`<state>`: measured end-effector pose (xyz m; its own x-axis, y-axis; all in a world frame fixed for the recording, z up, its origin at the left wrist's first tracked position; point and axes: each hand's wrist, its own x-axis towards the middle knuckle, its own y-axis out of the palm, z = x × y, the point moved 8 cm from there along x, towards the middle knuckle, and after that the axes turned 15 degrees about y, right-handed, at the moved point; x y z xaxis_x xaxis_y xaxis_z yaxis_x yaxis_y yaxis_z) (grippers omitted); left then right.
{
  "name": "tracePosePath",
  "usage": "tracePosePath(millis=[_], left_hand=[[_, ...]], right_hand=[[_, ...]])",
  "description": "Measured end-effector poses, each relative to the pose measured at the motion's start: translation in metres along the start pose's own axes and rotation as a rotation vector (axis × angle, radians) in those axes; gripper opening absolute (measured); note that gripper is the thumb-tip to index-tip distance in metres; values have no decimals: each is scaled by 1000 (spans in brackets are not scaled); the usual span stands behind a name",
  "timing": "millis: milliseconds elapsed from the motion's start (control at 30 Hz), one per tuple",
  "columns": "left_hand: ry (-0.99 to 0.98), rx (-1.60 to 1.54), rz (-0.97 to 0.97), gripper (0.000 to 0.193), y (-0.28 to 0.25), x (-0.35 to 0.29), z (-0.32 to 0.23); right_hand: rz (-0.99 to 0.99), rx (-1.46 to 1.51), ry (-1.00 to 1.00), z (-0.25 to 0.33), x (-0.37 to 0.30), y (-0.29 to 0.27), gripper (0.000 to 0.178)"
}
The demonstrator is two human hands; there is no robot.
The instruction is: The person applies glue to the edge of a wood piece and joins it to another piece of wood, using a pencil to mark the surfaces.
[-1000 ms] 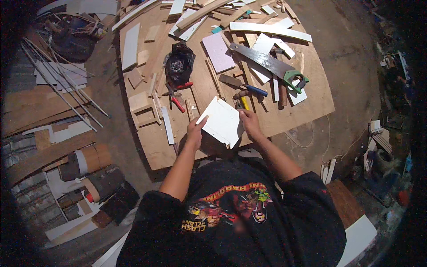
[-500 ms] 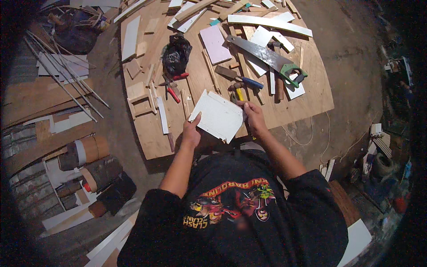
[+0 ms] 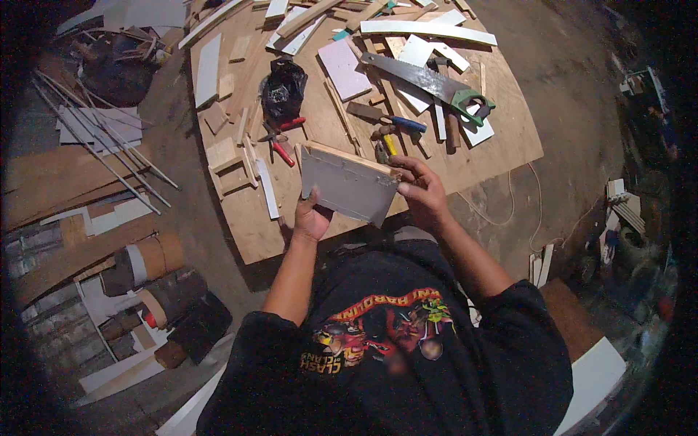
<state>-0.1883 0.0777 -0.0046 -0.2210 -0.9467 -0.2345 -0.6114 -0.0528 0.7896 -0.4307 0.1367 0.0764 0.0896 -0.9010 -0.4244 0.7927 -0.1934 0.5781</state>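
Note:
Tilted up at the near edge of the table is a white panel (image 3: pixel 345 190) with bare wooden strips along its far edge; its white face is in shade. My left hand (image 3: pixel 311 220) grips the panel's lower left side, thumb on the face and the other fingers hidden behind. At the upper right corner, my right hand (image 3: pixel 425 190) pinches the edge between thumb and bent fingers. Just beyond the panel lie a hammer with a yellow handle (image 3: pixel 390 144) and a blue-handled chisel-like tool (image 3: pixel 408 124). Red-handled pliers (image 3: pixel 282 152) rest to the left.
A handsaw with a green handle (image 3: pixel 471 106) lies across offcuts on the plywood table (image 3: pixel 494 163). A black plastic bag (image 3: pixel 283 91), a pink board (image 3: pixel 344 69) and a small wooden frame (image 3: pixel 234 174) share the tabletop. Long thin rods (image 3: pixel 109 138) lie at left.
The panel has been tipped up, so its wooden edge strips now show and its face is darker. My right hand has shifted slightly up with its fingers at the corner.

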Motion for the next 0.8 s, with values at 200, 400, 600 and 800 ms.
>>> tracePosePath(millis=[200, 400, 600, 800], left_hand=[[-40, 7, 2, 67, -34, -10, -16], [-10, 366, -1, 64, -96, -7, -63], [691, 1331, 538, 57, 102, -36, -153], [689, 1487, 947, 37, 153, -64, -141]], right_hand=[[-45, -116, -6, 6, -26, 55, 62], [-133, -329, -227, 14, -39, 97, 49], [-199, -449, -251, 5, -53, 114, 45], [-46, -473, -244, -5, -62, 140, 50]])
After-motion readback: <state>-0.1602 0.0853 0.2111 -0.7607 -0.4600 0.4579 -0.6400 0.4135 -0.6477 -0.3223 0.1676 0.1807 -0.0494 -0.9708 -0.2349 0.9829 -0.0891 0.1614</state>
